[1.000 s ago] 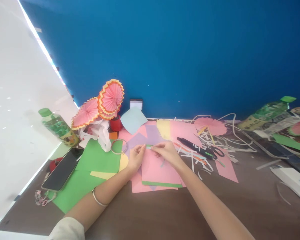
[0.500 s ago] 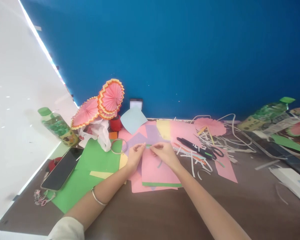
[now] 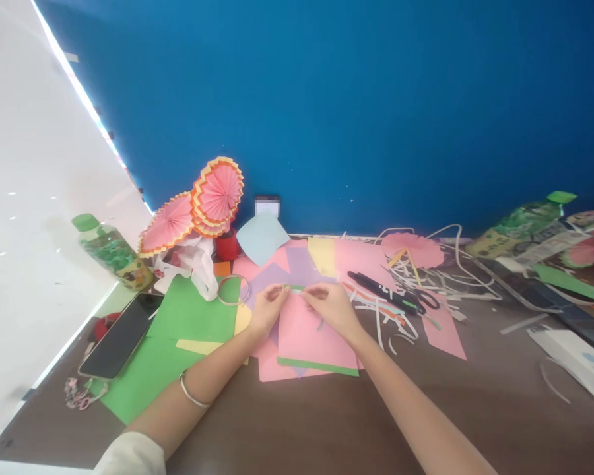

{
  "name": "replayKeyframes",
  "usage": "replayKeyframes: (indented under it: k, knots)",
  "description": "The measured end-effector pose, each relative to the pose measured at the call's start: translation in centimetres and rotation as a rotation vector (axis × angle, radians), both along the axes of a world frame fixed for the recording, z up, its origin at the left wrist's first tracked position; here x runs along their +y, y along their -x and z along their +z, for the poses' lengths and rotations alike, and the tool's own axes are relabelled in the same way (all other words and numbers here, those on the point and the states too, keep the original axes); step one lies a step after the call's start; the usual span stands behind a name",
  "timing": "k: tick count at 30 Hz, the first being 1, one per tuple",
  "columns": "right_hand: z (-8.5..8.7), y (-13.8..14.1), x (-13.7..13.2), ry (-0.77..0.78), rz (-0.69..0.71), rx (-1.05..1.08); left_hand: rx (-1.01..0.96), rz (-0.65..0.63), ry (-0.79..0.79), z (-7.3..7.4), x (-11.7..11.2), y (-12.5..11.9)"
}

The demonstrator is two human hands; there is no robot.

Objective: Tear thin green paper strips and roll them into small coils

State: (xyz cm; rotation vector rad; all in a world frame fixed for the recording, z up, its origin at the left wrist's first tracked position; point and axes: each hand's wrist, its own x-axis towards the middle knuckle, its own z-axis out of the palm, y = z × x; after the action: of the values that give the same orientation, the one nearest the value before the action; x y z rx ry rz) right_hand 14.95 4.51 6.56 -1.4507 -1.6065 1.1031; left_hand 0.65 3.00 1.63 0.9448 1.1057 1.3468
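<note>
A pink sheet of paper (image 3: pixel 313 340) has green along its near edge, and more green shows at its far edge. My left hand (image 3: pixel 267 309) pinches the far left corner of this sheet between thumb and fingers. At the far edge, a little to the right, my right hand (image 3: pixel 334 310) is closed in a pinch on the same sheet, with a small whitish bit by its fingertips. Beneath lie more pink and purple sheets (image 3: pixel 272 276). A metal ring (image 3: pixel 247 290) rests just left of my left hand.
Green sheets (image 3: pixel 198 310) and a phone (image 3: pixel 121 336) lie on the left, near a bottle (image 3: pixel 111 251) and pleated paper rosettes (image 3: pixel 222 194). Right of my hands are a black pen (image 3: pixel 371 285), scissors (image 3: pixel 428 300) and paper strips. A blue wall (image 3: pixel 327 119) stands behind.
The pink sheet has turned slightly, its near right corner now lower. My right hand has shifted a little right along the far edge, and a whitish bit now shows between the hands.
</note>
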Motion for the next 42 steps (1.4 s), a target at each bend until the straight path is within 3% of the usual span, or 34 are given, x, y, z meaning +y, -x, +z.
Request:
replayKeyframes:
  k: [3, 7, 17, 23, 28, 35, 42]
  knots:
    - [0.1, 0.1, -0.2, 0.017, -0.001, 0.005, 0.015, -0.062, 0.063, 0.0, -0.1, 0.1]
    - [-0.3, 0.0, -0.1, 0.031, -0.017, 0.021, 0.062, -0.052, 0.077, -0.2, -0.2, 0.2]
    - [-0.8, 0.1, 0.2, 0.055, -0.021, 0.039, -0.050, -0.073, 0.098, 0.2, -0.4, 0.1]
    - [-1.2, 0.6, -0.3, -0.067, -0.023, 0.005, -0.142, -0.058, 0.023, 0.4, -0.3, 0.2]
    - [-1.7, 0.8, -0.6, -0.116, -0.022, -0.010, -0.061, -0.142, 0.051, 0.8, -0.3, 0.1]
    - [-2.7, -0.1, -0.8, -0.152, -0.123, 0.054, 0.003, -0.089, 0.089, 0.2, -0.3, 0.4]
    - [-2.6, -0.4, -0.7, -0.073, -0.153, 0.097, 0.008, -0.089, 0.075, 0.7, -0.4, 0.3]
